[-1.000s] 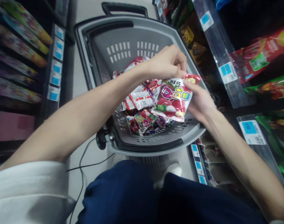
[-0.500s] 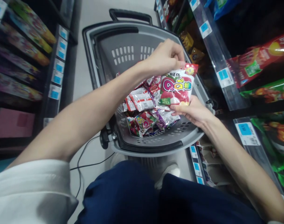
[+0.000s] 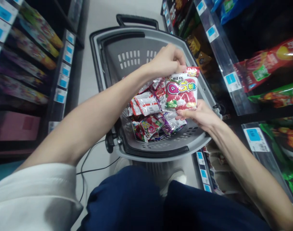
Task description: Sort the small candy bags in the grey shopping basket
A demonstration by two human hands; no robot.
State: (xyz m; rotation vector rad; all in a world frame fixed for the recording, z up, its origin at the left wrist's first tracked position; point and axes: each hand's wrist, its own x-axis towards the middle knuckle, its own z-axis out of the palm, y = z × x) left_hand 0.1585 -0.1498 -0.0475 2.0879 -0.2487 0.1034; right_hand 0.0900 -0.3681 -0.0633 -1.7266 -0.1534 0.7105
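A red and white candy bag stands upright above the grey shopping basket. My left hand pinches its top edge with closed fingers. My right hand grips the bag's bottom edge from below. Several more candy bags lie piled in the near end of the basket.
Store shelves with blue price tags line the left side, holding flat coloured packs. Shelves on the right hold red and green snack bags. A black cable trails on the pale floor beside the basket. My dark trousers fill the bottom.
The candy bag has turned from tilted to upright. My right hand slid from its right side down to its bottom edge. My left hand kept its pinch on the top.
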